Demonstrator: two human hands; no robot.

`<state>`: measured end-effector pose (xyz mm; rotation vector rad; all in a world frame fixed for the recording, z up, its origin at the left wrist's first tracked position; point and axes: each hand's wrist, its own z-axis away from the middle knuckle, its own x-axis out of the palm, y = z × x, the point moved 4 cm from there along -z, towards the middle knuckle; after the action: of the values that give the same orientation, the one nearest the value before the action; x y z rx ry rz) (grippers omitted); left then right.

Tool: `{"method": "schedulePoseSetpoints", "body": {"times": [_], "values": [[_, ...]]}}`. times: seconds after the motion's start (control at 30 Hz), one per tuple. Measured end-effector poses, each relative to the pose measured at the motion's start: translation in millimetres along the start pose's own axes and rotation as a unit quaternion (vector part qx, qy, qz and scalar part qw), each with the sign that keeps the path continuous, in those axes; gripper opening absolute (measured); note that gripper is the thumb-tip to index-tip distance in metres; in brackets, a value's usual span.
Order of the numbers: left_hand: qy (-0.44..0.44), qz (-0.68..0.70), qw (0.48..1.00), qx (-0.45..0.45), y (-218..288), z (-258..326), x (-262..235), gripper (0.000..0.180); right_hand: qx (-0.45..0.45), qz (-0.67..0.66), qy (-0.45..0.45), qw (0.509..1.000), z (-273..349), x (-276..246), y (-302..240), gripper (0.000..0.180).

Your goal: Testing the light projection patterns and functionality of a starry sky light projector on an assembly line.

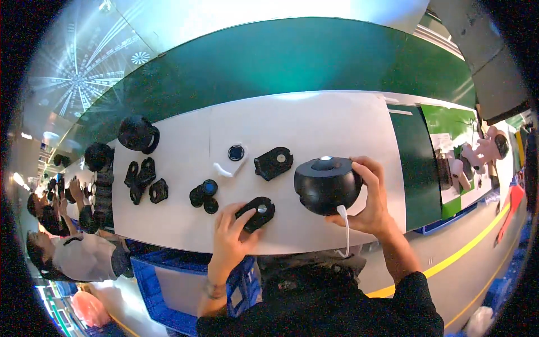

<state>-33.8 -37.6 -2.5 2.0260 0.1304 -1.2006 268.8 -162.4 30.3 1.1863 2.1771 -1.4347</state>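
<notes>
On the right, my right hand point(371, 196) is closed around a round black device point(328, 188) with a flat top and a bright spot on it. A white cable point(346, 230) hangs from the device's lower right side toward the table's front edge. My left hand point(229, 238) pinches the left end of a flat black oblong part point(258, 214) lying on the white table top. Just beyond it rests a similar black part point(274, 164) with a pale round disc. Left of that is a white piece point(231, 160) with a dark ring.
Several small black round pieces point(204, 196) cluster left of my left hand. Farther left lie loose black parts point(141, 178) and a round black device point(135, 135). A blue crate point(168, 303) stands below the front edge. Another person point(84, 255) sits at the left.
</notes>
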Motion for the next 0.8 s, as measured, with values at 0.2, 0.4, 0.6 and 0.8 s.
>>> {"method": "schedulePoseSetpoints", "body": {"times": [0.2,0.4,0.6,0.8], "values": [[-0.007,-0.038,0.999,0.012,-2,-5,0,0.052,0.008,-0.036,0.026,0.999,-2,0,-3,0.114],[0.011,-0.014,1.000,0.015,2,-18,-6,0.057,-0.004,0.016,0.002,1.000,1,-1,0,0.117],[0.041,-0.034,0.998,0.025,7,-68,2,0.052,-0.001,0.021,-0.006,1.000,-2,-2,-2,0.117],[0.093,0.022,0.994,0.053,17,-96,6,0.044,0.073,-0.006,0.005,0.997,-14,1,-8,0.109]]}}
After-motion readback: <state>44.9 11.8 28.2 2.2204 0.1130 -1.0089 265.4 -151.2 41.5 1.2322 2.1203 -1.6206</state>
